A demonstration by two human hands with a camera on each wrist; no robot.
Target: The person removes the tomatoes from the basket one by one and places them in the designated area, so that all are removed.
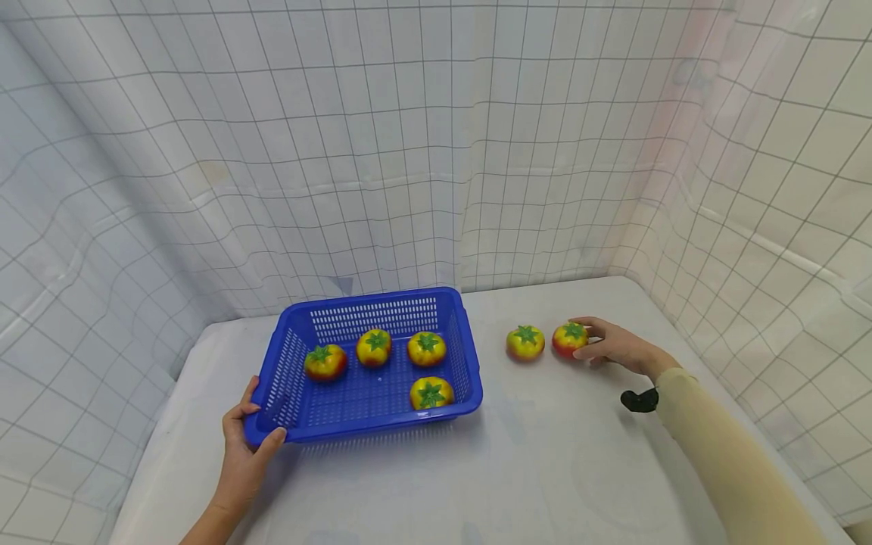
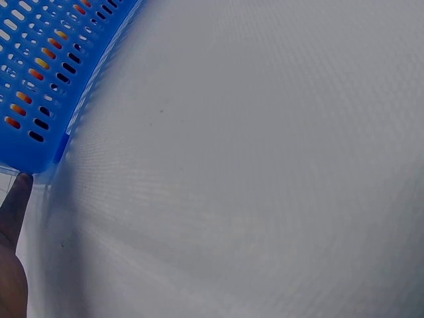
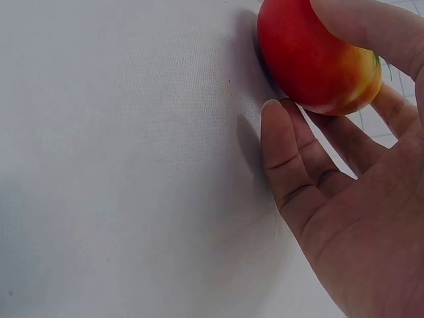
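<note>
My left hand (image 1: 243,446) grips the near left corner of a blue plastic basket (image 1: 354,434), thumb on the front rim and fingers at the left side. In the left wrist view only part of that hand (image 2: 12,228) shows beside the basket wall (image 2: 40,142). Several red-and-yellow tomatoes with green leafy tops, one of them a tomato (image 1: 374,348) near the middle, sit inside. Over to the right, my right hand (image 1: 620,348) holds another tomato (image 1: 568,341) between thumb and fingers, at the table surface. The right wrist view shows its red side (image 3: 311,59) close up.
A single tomato (image 1: 525,343) lies on the white table (image 1: 531,462) between the basket and my right hand. White sheeting (image 1: 436,151) with a dark grid hangs behind and on both sides. A black strap piece (image 1: 639,400) hangs at my right wrist.
</note>
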